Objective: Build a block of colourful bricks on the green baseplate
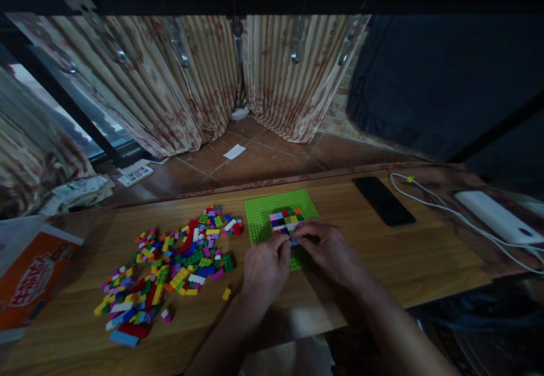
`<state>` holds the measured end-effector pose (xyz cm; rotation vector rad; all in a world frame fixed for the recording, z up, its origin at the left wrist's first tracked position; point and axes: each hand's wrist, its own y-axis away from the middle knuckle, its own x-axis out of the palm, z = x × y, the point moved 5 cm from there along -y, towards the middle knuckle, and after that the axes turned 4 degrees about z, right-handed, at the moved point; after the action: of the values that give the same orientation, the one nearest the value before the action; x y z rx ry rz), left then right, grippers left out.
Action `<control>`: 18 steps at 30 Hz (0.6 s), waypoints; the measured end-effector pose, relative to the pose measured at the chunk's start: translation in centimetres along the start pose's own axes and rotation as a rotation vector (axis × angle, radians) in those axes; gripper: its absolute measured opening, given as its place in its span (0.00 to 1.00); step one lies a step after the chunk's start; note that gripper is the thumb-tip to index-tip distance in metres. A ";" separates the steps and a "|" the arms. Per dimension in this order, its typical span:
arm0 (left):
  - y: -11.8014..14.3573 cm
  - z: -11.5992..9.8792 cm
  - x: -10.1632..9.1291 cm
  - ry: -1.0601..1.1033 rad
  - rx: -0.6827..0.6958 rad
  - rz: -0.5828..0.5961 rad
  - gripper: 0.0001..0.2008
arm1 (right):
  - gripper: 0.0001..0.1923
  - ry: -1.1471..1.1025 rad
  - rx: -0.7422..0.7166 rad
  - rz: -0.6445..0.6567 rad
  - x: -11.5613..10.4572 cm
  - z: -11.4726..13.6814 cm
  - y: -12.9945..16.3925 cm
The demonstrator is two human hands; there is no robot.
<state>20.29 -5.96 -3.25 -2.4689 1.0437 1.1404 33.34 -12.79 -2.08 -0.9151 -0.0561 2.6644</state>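
Observation:
A green baseplate (267, 211) lies on the wooden table (382, 262) in front of me. A small patch of mixed-colour bricks (284, 220) is built on it. My left hand (264, 267) and my right hand (327, 246) meet at the near edge of that patch, fingertips pressed together over the plate. Whether a brick sits between the fingers is hidden. A wide pile of loose coloured bricks (170, 262) is spread on the table to the left of my left hand.
A black phone (383, 200) lies right of the plate. A white cable (446, 211) and a white device (497, 216) sit at the far right. An orange box (29, 274) rests at the left edge. Curtains (204, 81) hang beyond the table.

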 end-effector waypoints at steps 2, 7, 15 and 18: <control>0.1 0.0 0.0 -0.002 -0.005 -0.006 0.15 | 0.08 0.003 0.053 -0.086 -0.6 -0.4 0.0; 0.5 0.1 0.3 -0.020 -0.006 0.011 0.16 | 0.13 0.036 0.252 -0.317 -1.7 -2.1 0.2; 0.5 0.1 0.6 -0.092 -0.002 0.026 0.16 | 0.25 0.168 0.223 -0.313 0.3 -2.8 0.4; 0.7 0.1 0.7 -0.122 0.008 0.037 0.16 | 0.25 0.161 0.267 -0.275 0.7 -3.1 0.3</control>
<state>20.06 -6.77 -3.84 -2.3495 1.0607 1.2774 34.59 -13.02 -4.98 -0.9530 0.1931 2.2708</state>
